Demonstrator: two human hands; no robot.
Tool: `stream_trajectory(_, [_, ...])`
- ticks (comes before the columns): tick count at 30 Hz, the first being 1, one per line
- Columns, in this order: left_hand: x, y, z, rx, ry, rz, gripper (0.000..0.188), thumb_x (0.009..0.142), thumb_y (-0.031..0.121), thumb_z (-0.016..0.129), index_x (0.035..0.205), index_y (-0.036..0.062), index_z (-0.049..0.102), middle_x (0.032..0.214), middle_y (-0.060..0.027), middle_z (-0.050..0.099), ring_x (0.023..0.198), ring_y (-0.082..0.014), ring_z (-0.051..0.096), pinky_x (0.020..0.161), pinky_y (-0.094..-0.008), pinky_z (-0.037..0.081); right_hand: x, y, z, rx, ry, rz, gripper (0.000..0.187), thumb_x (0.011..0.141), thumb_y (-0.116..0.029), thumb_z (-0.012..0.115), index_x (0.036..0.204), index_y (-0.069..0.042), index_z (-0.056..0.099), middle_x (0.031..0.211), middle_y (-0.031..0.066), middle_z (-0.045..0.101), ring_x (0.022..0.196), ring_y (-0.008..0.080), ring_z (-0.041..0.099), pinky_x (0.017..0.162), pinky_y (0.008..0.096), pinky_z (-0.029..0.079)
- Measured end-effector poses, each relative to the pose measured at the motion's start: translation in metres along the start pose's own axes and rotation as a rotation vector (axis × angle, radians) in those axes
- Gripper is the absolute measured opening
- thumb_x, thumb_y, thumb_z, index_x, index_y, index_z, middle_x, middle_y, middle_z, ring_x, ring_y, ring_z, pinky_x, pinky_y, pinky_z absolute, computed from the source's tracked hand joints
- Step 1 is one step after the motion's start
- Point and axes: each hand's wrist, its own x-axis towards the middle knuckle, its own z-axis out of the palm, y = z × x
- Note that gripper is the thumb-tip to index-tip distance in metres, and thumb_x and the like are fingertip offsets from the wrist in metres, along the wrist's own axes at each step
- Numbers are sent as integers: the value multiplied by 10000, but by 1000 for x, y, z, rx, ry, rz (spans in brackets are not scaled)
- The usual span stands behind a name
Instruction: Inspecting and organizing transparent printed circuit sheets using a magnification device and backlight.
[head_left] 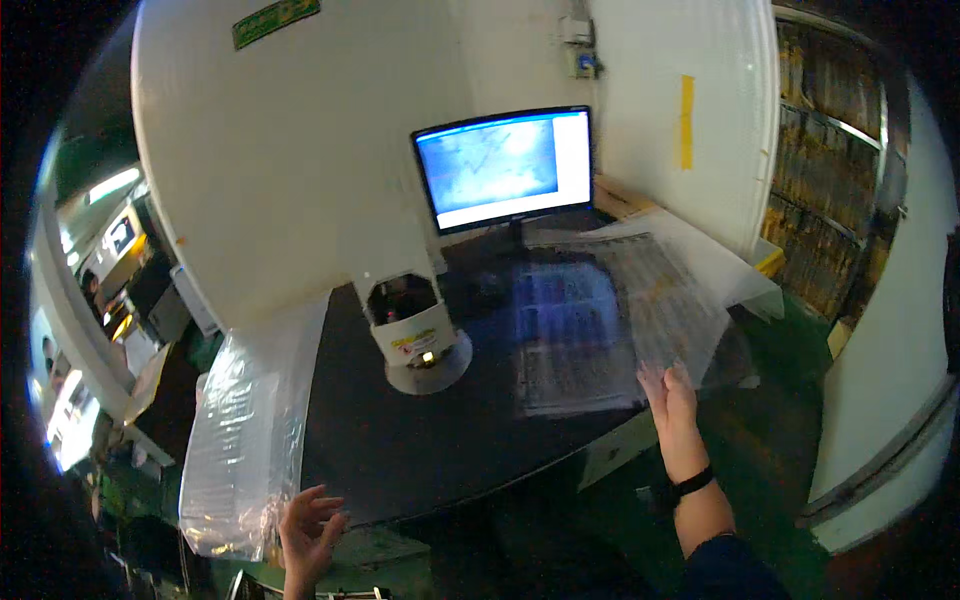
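My left hand (310,530) is at the near left edge of a dark desk, fingers loosely bent and apart, with nothing visible in it. Beside it lies a clear, shiny plastic sheet or bag (245,430) over the desk's left side. At the right, my right hand (672,400) has its fingers closed on the near edge of a see-through film sheet (575,370). The sheet carries a faint dark pattern and spreads over the desk toward the monitor. A black band circles my right wrist.
A lit monitor (505,170) stands at the back of the desk (420,450). Left of it is a white cylindrical device (415,335) with a small light on a round base. White panels (300,160) rise behind. Shelves (825,150) packed with hanging sheets stand at the right.
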Motion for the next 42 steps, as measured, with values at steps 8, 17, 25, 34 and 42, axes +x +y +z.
stream_trajectory(8, [-72, -46, -87, 282, 503, 85, 185, 779, 47, 617, 948, -12, 571, 870, -53, 613, 777, -98, 582, 676, -221, 456, -66, 2, 48, -1495, -240, -384, 376, 885, -292, 467, 1087, 19, 524, 1086, 131, 529, 985, 227, 480, 893, 320, 338])
stream_trajectory(17, [-125, -140, -185, 99, 1093, -154, 297, 797, 157, 610, 1021, -13, 515, 881, -89, 591, 767, -116, 557, 644, -223, 453, 4, -19, 4, -1139, -375, -259, 451, 870, -194, 462, 1235, 54, 368, 1285, 179, 366, 1156, 288, 372, 943, 375, 319])
stream_trajectory(25, [-66, -114, -179, -251, 785, -609, 466, 784, 399, 606, 997, -1, 496, 784, -52, 568, 653, -106, 559, 535, -219, 467, -91, -4, 78, -723, -238, -219, 434, 864, -200, 448, 1201, 71, 402, 1293, 223, 334, 1195, 422, 274, 976, 530, 254])
stream_trajectory(34, [-67, -106, -195, -316, 734, -359, 221, 825, 235, 569, 769, 23, 538, 665, -25, 552, 593, -106, 542, 551, -213, 446, -131, 114, 121, -917, -677, 21, 304, 875, -103, 463, 1158, 8, 463, 1143, 114, 509, 965, 183, 529, 885, 293, 405])
stream_trajectory(42, [-63, -131, -176, -806, 918, -730, 503, 740, 368, 672, 1024, 28, 433, 934, -88, 479, 642, -131, 531, 501, -233, 446, -127, 160, 113, -1029, -840, 63, 212, 873, -64, 456, 1052, 18, 533, 1020, 82, 556, 844, 124, 561, 787, 261, 473])
